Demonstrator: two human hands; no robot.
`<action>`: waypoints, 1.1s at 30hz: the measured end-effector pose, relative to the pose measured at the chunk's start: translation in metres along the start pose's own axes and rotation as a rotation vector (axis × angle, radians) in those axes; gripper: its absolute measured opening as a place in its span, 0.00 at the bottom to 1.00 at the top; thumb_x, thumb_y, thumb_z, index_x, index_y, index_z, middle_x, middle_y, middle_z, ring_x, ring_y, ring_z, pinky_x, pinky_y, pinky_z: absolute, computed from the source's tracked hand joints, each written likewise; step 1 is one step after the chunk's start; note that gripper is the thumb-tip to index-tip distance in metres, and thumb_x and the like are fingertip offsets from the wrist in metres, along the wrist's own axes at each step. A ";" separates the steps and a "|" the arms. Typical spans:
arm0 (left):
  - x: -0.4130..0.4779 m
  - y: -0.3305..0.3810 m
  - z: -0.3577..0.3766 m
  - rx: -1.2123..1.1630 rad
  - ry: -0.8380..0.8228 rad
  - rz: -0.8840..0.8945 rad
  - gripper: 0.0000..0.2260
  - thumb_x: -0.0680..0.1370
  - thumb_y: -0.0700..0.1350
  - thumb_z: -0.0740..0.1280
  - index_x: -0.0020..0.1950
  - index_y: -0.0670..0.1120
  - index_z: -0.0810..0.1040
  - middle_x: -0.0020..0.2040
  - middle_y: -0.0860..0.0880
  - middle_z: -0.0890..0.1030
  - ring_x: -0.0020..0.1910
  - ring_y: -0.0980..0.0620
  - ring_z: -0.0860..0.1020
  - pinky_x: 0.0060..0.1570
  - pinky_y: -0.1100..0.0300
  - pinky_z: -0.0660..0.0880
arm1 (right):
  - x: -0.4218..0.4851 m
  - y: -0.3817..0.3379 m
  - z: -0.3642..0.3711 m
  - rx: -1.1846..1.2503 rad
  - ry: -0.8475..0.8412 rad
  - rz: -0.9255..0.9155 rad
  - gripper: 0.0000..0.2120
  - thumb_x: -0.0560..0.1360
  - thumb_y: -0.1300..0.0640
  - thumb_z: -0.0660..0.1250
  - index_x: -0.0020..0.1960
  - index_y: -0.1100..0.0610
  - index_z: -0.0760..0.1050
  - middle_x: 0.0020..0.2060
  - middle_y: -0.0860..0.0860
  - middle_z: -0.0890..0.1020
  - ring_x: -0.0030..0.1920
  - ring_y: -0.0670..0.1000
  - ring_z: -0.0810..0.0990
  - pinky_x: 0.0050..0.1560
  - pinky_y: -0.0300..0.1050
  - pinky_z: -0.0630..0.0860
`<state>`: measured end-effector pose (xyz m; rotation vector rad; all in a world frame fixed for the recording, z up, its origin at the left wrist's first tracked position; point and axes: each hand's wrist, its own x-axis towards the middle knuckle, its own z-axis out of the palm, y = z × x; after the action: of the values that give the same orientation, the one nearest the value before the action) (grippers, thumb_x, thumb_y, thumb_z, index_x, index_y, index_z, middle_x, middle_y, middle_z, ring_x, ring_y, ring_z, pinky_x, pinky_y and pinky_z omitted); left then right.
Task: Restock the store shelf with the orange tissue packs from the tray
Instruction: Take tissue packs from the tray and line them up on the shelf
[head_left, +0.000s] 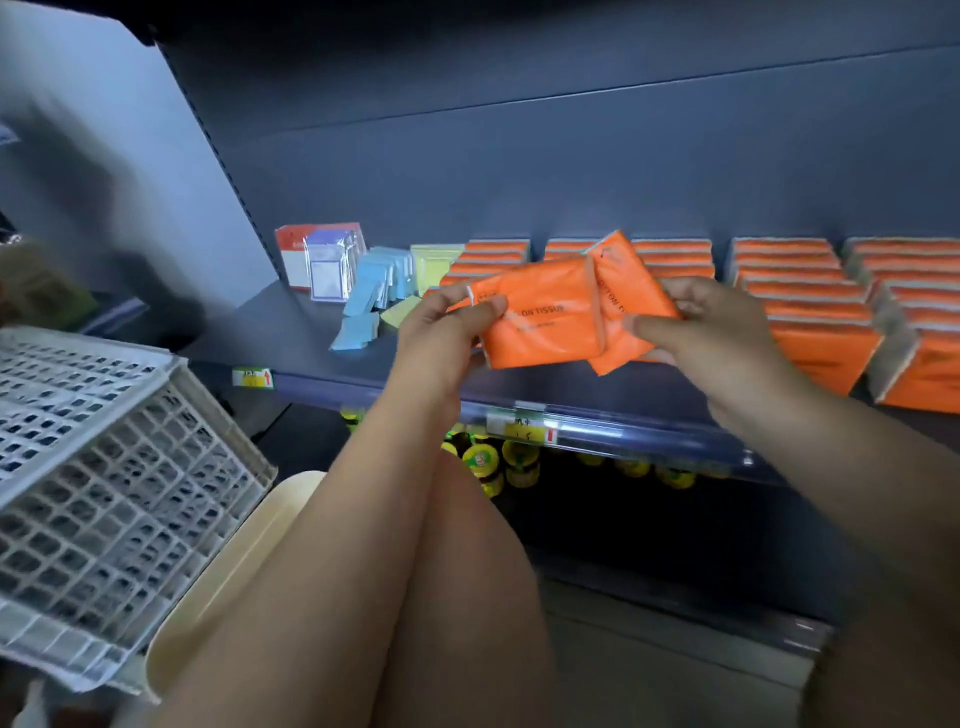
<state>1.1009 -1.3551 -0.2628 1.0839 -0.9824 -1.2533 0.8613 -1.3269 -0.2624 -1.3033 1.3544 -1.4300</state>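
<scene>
Forearms (363, 493) reaching in close: left hand (447, 327) and right hand (711, 332) are gripping two overlapping orange tissue packs (545, 317) just above the shelf (291, 332) front, beside stocked stacks (795, 291). Packs looking light, soft, slippery; pinching short edges seems best.

Tray (104, 467) left of shelf (291, 332); tissue stacks (800, 291) on shelf, right; jars (480, 460) beneath.

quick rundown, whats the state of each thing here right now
left hand: grips the front orange tissue pack
right hand: grips the rear orange tissue pack
shelved orange packs: stacked in rows
blue packets: some upright, some toppled
white lattice crate: tilted
</scene>
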 end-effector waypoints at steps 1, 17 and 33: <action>0.005 -0.002 0.007 -0.008 -0.043 -0.012 0.13 0.75 0.40 0.75 0.59 0.46 0.81 0.53 0.44 0.86 0.51 0.46 0.83 0.47 0.53 0.82 | 0.000 0.002 -0.005 0.025 0.005 0.027 0.15 0.73 0.65 0.74 0.58 0.55 0.82 0.48 0.50 0.87 0.48 0.49 0.87 0.51 0.49 0.85; 0.086 -0.018 0.026 0.003 -0.177 0.023 0.10 0.74 0.40 0.74 0.55 0.48 0.81 0.49 0.41 0.82 0.50 0.40 0.77 0.48 0.41 0.69 | 0.032 0.018 -0.066 -0.781 0.119 -0.133 0.23 0.70 0.56 0.77 0.64 0.51 0.80 0.57 0.47 0.83 0.58 0.50 0.79 0.52 0.38 0.67; 0.096 -0.013 0.012 0.003 0.045 0.037 0.11 0.75 0.37 0.75 0.50 0.49 0.75 0.49 0.46 0.86 0.49 0.45 0.85 0.46 0.51 0.82 | 0.044 0.058 -0.048 -1.378 0.106 -0.458 0.19 0.69 0.58 0.74 0.60 0.60 0.80 0.54 0.58 0.80 0.56 0.63 0.73 0.58 0.56 0.73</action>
<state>1.0941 -1.4518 -0.2744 1.0874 -0.9661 -1.1927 0.7989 -1.3684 -0.3082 -2.5096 2.3527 -0.6703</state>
